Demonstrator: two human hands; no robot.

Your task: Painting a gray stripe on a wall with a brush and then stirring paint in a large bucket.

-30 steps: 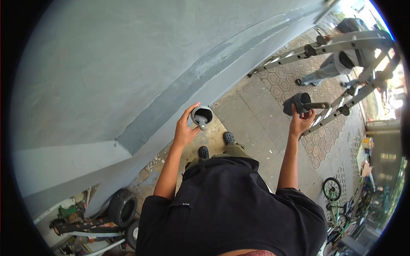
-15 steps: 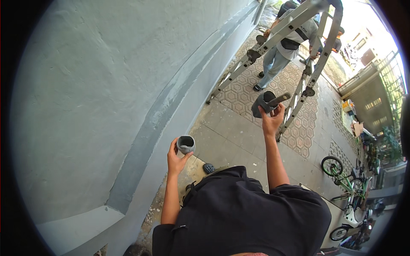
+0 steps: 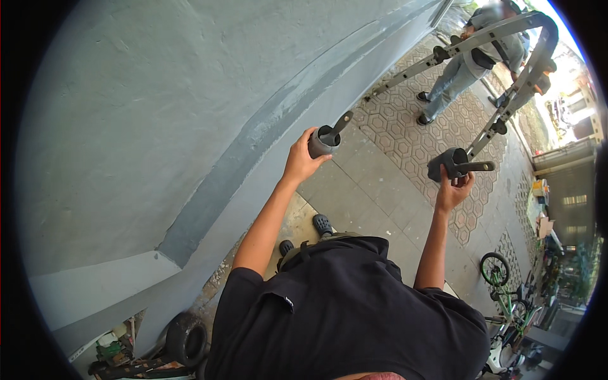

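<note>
My left hand (image 3: 299, 158) wraps round a small grey cup (image 3: 323, 149) beside the wall. A dark-handled tool (image 3: 342, 123) with a hole near its end leans out of the cup; its lower end is hidden inside. Further right, my right hand (image 3: 452, 192) grips a dark grey container (image 3: 441, 168) that looks coated. Another dark handle (image 3: 477, 166) sticks out sideways over its rim, and the far end of that tool is out of sight. Both hands are raised, apart from each other.
A grey wall (image 3: 126, 126) with a darker band runs along the left. Ahead, an aluminium ladder (image 3: 484, 136) stands on the paving, with a person (image 3: 453, 82) beside it. Bicycles (image 3: 497, 272) are at the right; tyres (image 3: 185, 339) lie at lower left.
My left hand has moved up and right with its cup, where a handle now shows. My right hand has shifted right with its container. The view has turned, so the ladder appears further right.
</note>
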